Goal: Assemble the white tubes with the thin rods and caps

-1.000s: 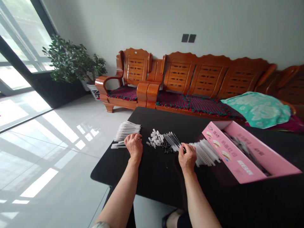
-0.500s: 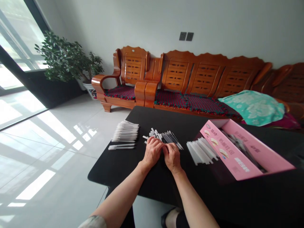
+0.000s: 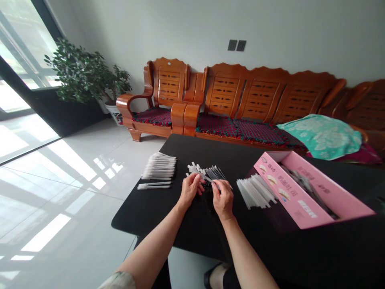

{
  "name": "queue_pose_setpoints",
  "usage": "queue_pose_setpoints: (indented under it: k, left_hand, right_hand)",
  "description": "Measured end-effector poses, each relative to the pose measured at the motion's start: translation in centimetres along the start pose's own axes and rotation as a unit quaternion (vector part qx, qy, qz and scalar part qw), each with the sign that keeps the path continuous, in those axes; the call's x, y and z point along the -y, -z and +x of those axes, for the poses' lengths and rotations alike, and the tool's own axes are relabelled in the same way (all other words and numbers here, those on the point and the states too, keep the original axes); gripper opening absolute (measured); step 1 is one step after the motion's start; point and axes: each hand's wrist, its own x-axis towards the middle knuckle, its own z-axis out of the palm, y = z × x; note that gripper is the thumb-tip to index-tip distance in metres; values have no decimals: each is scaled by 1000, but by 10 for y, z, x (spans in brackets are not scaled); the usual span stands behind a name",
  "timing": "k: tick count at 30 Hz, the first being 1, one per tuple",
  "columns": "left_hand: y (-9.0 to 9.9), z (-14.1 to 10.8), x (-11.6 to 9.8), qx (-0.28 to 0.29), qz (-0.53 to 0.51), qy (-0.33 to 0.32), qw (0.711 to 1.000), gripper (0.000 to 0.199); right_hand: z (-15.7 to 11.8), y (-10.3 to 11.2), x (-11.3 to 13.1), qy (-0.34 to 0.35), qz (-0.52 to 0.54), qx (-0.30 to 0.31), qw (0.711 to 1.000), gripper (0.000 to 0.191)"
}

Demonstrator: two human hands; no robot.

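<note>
Held piece: a slim white tube (image 3: 204, 177), held across both hands, left of the pink carton (image 3: 309, 192).
Left hand: the left hand (image 3: 190, 190) is closed, its curled fingers gripping the tube's near end.
Right hand: the right hand (image 3: 222, 199) is closed, its fingertips (image 3: 215, 184) pinching the tube's other end.
Handling: a light fingertip pinch suits a piece this thin, with both hands keeping it in line.
Loose parts: white caps (image 3: 192, 167) and dark-tipped thin rods (image 3: 215, 173) lie just behind the hands, further left of the carton.
Stacks: translucent tubes (image 3: 255, 193) lie just beside the carton; a row of white tubes (image 3: 159, 166) lies well left of it.
Surface: all rest on the black bench (image 3: 150, 212).
Beyond: a wooden sofa (image 3: 258, 96) stands behind the carton.
</note>
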Motion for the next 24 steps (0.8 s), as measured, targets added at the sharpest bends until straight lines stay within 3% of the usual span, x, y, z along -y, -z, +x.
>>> queue_pose_setpoints:
  k: [2, 5, 14, 24]
  left_hand:
    - [1, 5, 2, -5, -112, 35, 993, 48]
    - [5, 9, 3, -31, -176, 45, 983, 47]
    - [6, 8, 3, -49, -161, 26, 985, 46]
    - [6, 9, 3, -81, -132, 22, 988, 46]
  right_hand:
    - [0, -1, 1, 13, 4, 33, 999, 20]
    - [-1, -4, 0, 20, -9, 65, 998, 21]
    - [-4, -9, -5, 46, -45, 106, 992, 23]
    - [-4, -9, -5, 40, -27, 97, 994, 16]
